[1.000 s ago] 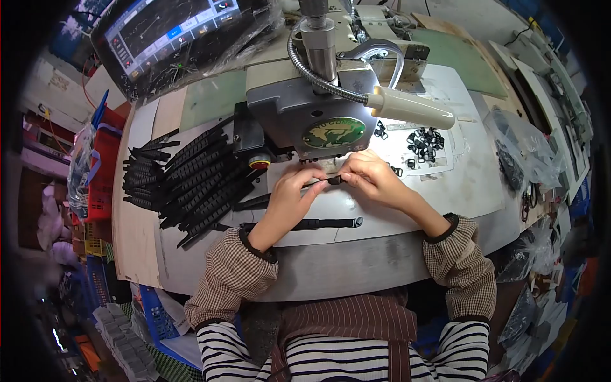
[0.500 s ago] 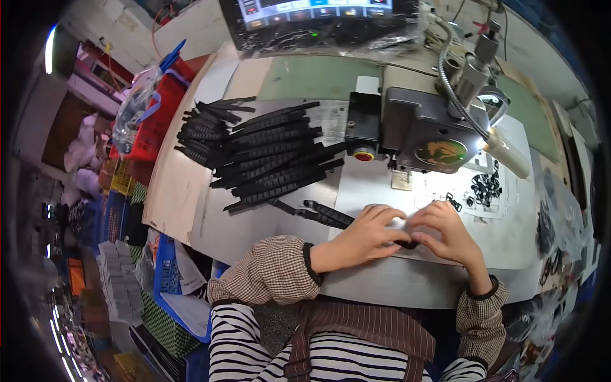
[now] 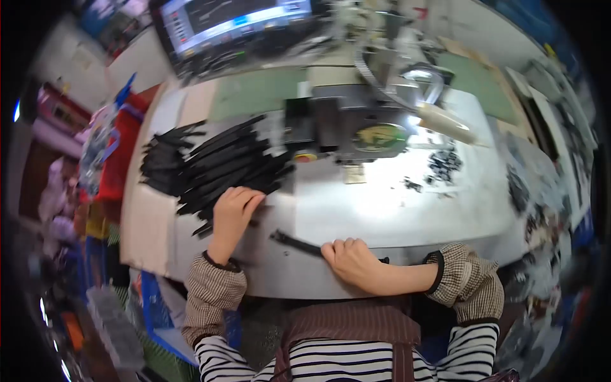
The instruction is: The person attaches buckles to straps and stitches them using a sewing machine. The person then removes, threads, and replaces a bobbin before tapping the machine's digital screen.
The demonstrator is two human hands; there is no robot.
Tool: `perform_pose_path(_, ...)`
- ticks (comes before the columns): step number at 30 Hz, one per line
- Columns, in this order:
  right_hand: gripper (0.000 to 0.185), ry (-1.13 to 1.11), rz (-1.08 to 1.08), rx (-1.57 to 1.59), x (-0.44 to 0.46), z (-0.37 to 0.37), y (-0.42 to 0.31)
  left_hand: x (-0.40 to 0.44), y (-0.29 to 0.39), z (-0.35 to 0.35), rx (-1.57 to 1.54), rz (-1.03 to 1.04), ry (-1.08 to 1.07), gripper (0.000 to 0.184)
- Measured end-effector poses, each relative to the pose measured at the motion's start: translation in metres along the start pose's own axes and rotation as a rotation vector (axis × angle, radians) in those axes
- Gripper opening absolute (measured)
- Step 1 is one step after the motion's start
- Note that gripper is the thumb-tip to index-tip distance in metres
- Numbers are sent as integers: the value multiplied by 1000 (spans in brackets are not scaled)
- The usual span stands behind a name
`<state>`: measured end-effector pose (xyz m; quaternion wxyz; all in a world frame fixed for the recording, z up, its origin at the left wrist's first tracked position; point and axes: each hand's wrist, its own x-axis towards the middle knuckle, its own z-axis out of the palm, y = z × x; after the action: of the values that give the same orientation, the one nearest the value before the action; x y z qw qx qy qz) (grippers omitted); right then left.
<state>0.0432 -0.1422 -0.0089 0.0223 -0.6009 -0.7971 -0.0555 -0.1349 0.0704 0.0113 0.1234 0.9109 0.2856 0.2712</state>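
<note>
My right hand (image 3: 355, 262) is closed on a black strap (image 3: 296, 243) near the front of the metal table. The strap's left end sticks out past my fingers, and a short dark end shows by my wrist. My left hand (image 3: 237, 213) is over the lower right edge of a pile of black straps (image 3: 223, 156). Its fingers are bent together, and what they grip, if anything, is hidden against the dark straps. Small black buckle-like pieces (image 3: 444, 165) are heaped at the right, away from both hands.
Behind the work surface (image 3: 394, 223) stands a machine head (image 3: 356, 130) with a bright lamp (image 3: 445, 122). A monitor (image 3: 235, 25) is at the back. Red (image 3: 130, 153) and blue (image 3: 153, 305) baskets stand at the left, with clear plastic bags (image 3: 541, 184) on the right.
My hands have separated. The left has moved left to the strap pile; the right has come left and closed on the strap lying at the front. The view has turned rightward.
</note>
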Motion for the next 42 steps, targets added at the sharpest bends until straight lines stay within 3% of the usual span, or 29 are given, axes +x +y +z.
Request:
perform_pose_path(4,19,-239,32,334,-92,-31,40,9,3,18,305,50,-43,18)
perform_pose_path(6,27,-541,157,529,-147,-57,56,5,0,20,271,-15,-52,19)
perform_pose_path(8,34,-652,233,557,-197,-74,61,1,-6,20,199,-95,-72,22)
perform_pose_path(10,35,-668,487,465,-210,-92,62,-1,-1,17,163,-182,-77,20)
perform_pose_path(12,22,-309,645,521,-200,-96,71,-6,-6,22,122,-178,-75,20)
perform_pose_path(15,15,122,606,596,-172,-58,103,-9,-9,24,-29,-208,-85,21)
perform_pose_path(17,15,300,628,532,-147,-25,132,-13,-16,26,-114,-195,-72,21)
perform_pose_path(19,14,430,519,527,-119,-10,163,-6,-6,17,-209,-242,-132,20)
perform_pose_path(21,13,429,508,487,-99,-9,174,5,12,14,-357,-254,-190,17)
perform_pose_path(23,13,380,479,404,-88,-2,187,14,26,30,-481,-87,-192,18)
perform_pose_path(24,13,335,484,445,-85,1,192,24,43,32,-408,-37,-276,20)
perform_pose_path(26,15,305,489,496,-83,5,194,34,59,55,-598,-7,-462,17)
perform_pose_path(27,15,323,478,507,-83,8,196,40,62,71,-545,162,-538,20)
perform_pose_path(28,14,360,473,514,-83,10,197,47,72,74,-580,180,-628,23)
perform_pose_path(30,11,493,553,627,-79,6,191,52,83,93,-427,382,-426,24)
perform_pose_path(32,7,512,559,861,-71,-10,180,55,104,100,-433,425,-215,25)
perform_pose_path(35,8,557,513,1328,-46,-6,144,62,137,83,-812,195,-416,28)
perform_pose_path(36,9,553,501,1398,-36,-10,131,65,141,76,-962,-37,-689,25)
perform_pose_path(38,8,639,495,1630,-18,-18,109,61,141,80,-1223,-156,-710,21)
perform_pose_path(40,9,646,576,1826,-12,-11,96,59,139,74,-1247,-245,-680,20)
perform_pose_path(42,16,495,598,1766,-13,-15,92,57,143,55,-1204,-308,-679,18)
